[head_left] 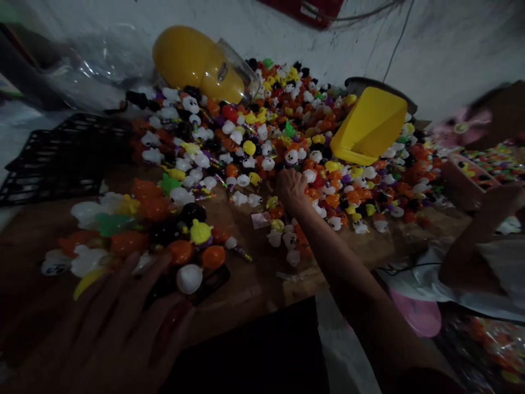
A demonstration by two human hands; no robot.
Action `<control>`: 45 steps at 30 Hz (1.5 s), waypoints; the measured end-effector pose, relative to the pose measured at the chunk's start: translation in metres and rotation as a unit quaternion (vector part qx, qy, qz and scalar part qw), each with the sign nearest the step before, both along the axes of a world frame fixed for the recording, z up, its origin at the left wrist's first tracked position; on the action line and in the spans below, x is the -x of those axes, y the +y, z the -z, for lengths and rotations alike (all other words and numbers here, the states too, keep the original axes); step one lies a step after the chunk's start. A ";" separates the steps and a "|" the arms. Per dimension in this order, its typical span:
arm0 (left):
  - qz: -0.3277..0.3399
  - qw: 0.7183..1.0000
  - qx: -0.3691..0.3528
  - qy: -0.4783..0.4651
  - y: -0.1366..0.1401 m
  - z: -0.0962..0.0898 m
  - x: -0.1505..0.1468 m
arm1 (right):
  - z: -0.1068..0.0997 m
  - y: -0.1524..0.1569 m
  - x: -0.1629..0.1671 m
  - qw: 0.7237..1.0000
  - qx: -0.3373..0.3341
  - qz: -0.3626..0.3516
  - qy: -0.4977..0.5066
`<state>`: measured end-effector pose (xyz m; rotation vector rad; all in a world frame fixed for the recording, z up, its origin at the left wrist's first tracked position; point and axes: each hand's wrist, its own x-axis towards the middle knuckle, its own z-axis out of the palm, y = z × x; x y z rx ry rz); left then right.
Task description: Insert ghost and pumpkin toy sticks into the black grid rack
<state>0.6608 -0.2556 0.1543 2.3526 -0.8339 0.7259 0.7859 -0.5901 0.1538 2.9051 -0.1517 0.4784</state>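
My left hand (131, 323) is at the lower left, dim and slightly blurred, its fingers spread. It is over the near edge of a cluster of small plastic figures, among them a yellow figure (200, 232), an orange figure (214, 256) and a white figure (189, 278). These figures sit on a black rack (213, 284), mostly covered. A red patch shows beside my left thumb; what it is stays unclear. My right hand (292, 189) reaches into the large pile of mixed figures (287, 148), knuckles up and fingers curled downward. Whatever its fingertips hold is hidden.
A yellow scoop (371, 126) rests on the pile, and a yellow container (197, 63) lies tipped behind it. Black plastic racks (61, 156) are at left. On the right, another person's arm (476, 235) is near a pink basket (467, 180). A pink stool (416, 312) stands below.
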 end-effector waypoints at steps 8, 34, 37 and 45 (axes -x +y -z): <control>-0.008 0.994 -0.107 -0.018 -0.004 -0.012 0.005 | -0.031 -0.001 -0.033 0.990 -0.140 0.031 -0.011; -0.024 0.991 -0.118 0.052 0.001 -0.035 0.010 | 0.043 0.085 0.177 0.961 -0.264 -0.048 0.068; -0.022 0.991 -0.129 0.016 -0.003 -0.047 0.013 | 0.039 0.082 0.181 0.926 -0.367 -0.073 0.044; -0.038 0.984 -0.148 0.091 -0.005 -0.034 0.008 | 0.050 0.122 0.171 0.835 -0.519 -0.182 0.025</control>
